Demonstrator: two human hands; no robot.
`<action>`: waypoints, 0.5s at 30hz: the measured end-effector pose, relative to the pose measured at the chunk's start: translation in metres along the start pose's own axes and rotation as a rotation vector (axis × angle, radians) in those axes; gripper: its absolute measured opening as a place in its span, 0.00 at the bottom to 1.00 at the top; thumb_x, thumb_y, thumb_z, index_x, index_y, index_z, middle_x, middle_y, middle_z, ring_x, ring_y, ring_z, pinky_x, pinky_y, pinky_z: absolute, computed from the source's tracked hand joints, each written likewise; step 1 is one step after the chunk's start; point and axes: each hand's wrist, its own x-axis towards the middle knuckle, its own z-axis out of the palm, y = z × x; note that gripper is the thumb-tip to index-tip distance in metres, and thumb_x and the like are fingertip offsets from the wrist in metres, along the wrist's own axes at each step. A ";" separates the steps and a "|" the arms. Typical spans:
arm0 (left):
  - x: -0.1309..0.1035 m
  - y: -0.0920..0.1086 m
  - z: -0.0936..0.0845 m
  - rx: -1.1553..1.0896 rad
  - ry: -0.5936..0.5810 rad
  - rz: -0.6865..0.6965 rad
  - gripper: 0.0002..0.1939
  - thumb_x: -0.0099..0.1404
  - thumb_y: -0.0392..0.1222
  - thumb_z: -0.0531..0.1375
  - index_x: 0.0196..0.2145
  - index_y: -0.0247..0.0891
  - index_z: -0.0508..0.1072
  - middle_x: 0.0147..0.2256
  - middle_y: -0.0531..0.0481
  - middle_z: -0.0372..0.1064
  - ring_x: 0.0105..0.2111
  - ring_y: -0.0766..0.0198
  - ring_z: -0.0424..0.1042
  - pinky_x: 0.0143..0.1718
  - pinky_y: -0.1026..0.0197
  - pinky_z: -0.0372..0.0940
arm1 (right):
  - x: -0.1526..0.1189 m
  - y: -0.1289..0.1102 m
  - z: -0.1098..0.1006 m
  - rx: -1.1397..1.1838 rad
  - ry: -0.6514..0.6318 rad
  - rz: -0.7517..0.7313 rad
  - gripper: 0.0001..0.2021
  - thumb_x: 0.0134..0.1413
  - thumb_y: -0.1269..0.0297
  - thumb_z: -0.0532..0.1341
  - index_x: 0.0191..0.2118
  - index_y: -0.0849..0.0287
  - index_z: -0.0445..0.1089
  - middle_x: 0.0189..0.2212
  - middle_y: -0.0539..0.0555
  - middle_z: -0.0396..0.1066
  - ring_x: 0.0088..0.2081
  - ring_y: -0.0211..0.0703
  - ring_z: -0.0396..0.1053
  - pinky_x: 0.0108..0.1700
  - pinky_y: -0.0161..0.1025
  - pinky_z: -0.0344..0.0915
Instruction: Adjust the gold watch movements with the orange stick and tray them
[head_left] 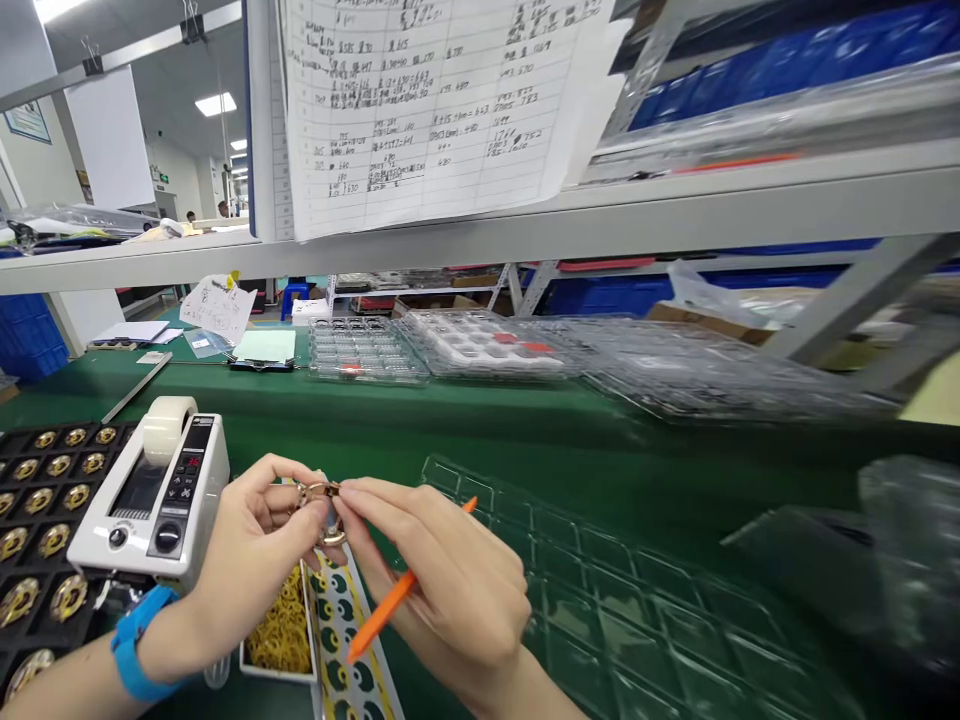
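Observation:
Near the middle of the view, a small gold-coloured ring-shaped metal part (331, 537) is held up between both hands. My left hand (262, 530), with a blue band on its wrist, pinches it from the left. From the right, the fingertips of my right hand (450, 570) close on its upper edge. An orange pen-like tool (382, 615) also sits in my right hand, passing between the fingers. Below the hands are a white box of yellow rings (281, 630) and a sheet with yellow and dark curved shapes (349, 640).
A white tape dispenser (154, 500) stands left, beside a black tray of gold parts (52, 490). Clear plastic trays (600, 600) lie right on the green table (420, 415). Handwritten sheets (442, 110) hang from the shelf bar (480, 235). More trays (487, 345) lie behind.

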 end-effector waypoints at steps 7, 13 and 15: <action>-0.007 -0.009 -0.003 0.057 -0.008 0.061 0.10 0.61 0.40 0.64 0.40 0.38 0.70 0.24 0.54 0.75 0.25 0.67 0.75 0.32 0.67 0.73 | -0.005 0.003 0.007 -0.006 -0.033 -0.072 0.09 0.56 0.80 0.61 0.41 0.63 0.68 0.30 0.60 0.78 0.28 0.44 0.75 0.28 0.39 0.69; -0.009 -0.011 -0.003 0.180 0.036 0.138 0.07 0.61 0.37 0.62 0.39 0.36 0.74 0.25 0.52 0.76 0.27 0.63 0.78 0.33 0.65 0.75 | -0.008 0.010 0.004 -0.011 -0.077 -0.189 0.07 0.57 0.79 0.61 0.41 0.65 0.69 0.31 0.63 0.79 0.26 0.44 0.74 0.26 0.39 0.67; -0.008 -0.010 -0.002 0.186 0.042 0.157 0.07 0.61 0.36 0.61 0.39 0.36 0.74 0.27 0.51 0.78 0.27 0.64 0.78 0.33 0.66 0.75 | -0.008 0.011 0.003 -0.008 -0.083 -0.211 0.07 0.57 0.79 0.61 0.41 0.66 0.69 0.31 0.64 0.79 0.26 0.45 0.74 0.26 0.39 0.67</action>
